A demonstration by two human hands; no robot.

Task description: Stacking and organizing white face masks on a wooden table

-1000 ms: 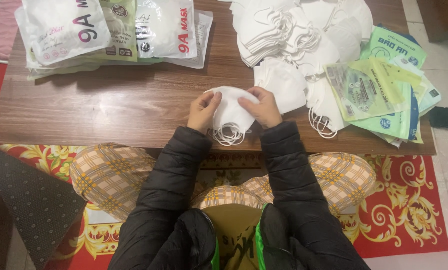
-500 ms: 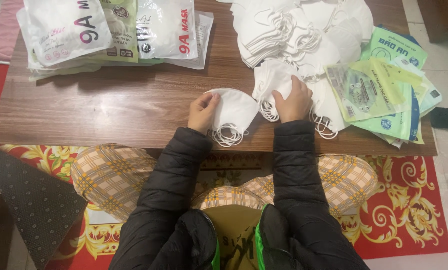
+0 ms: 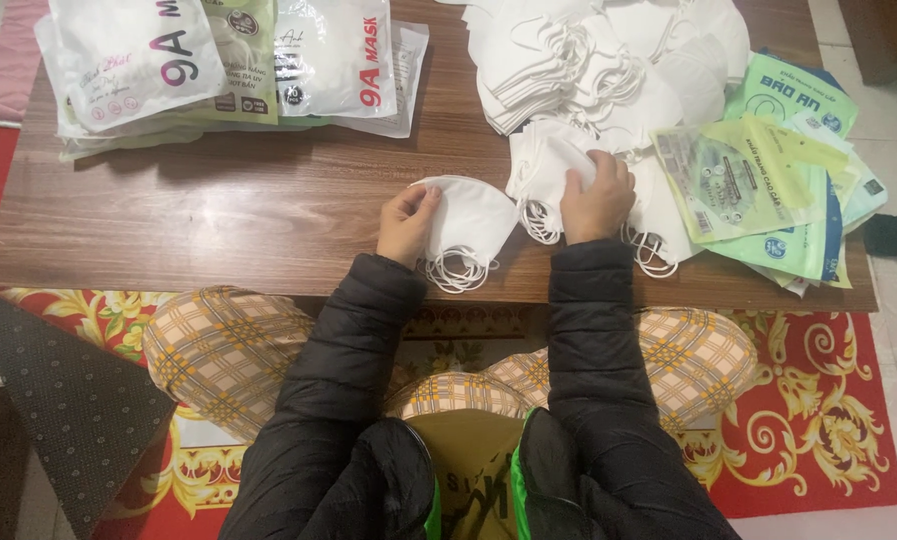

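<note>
white mask (image 3: 474, 225) in left hand (image 3: 406, 222); right hand (image 3: 597, 197) on mask pile (image 3: 609, 70); packets (image 3: 759, 170) beside.

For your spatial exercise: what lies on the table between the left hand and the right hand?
In the head view, a stack of white masks, held by the left hand, with the right hand beyond it.

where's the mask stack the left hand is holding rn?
In the head view, the small mask stack lies near the table's front edge, about centre, pinched by the left hand, just left of the right hand on the big mask pile.
</note>
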